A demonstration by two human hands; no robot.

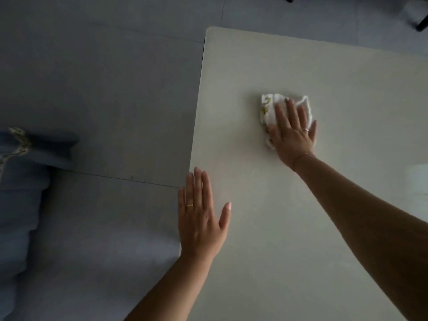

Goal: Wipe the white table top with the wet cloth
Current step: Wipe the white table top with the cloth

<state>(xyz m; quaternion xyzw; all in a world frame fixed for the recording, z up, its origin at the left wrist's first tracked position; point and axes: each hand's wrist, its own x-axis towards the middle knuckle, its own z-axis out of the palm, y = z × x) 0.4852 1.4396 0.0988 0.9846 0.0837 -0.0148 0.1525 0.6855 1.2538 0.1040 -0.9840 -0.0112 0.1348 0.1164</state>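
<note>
The white table top [324, 72] fills the right half of the view, its left edge running down the middle. A crumpled white cloth with a small yellow-green print [268, 110] lies on it, a little past the centre. My right hand [293, 133] presses flat on the cloth with straight, spread fingers, covering most of it. My left hand [200, 218] rests flat on the table at its left edge, fingers straight and together, holding nothing.
Grey tiled floor [104, 89] lies to the left of and beyond the table. A blue cushioned seat with a pillow [20, 200] sits at the lower left. Dark furniture legs [420, 24] stand at the top right corner.
</note>
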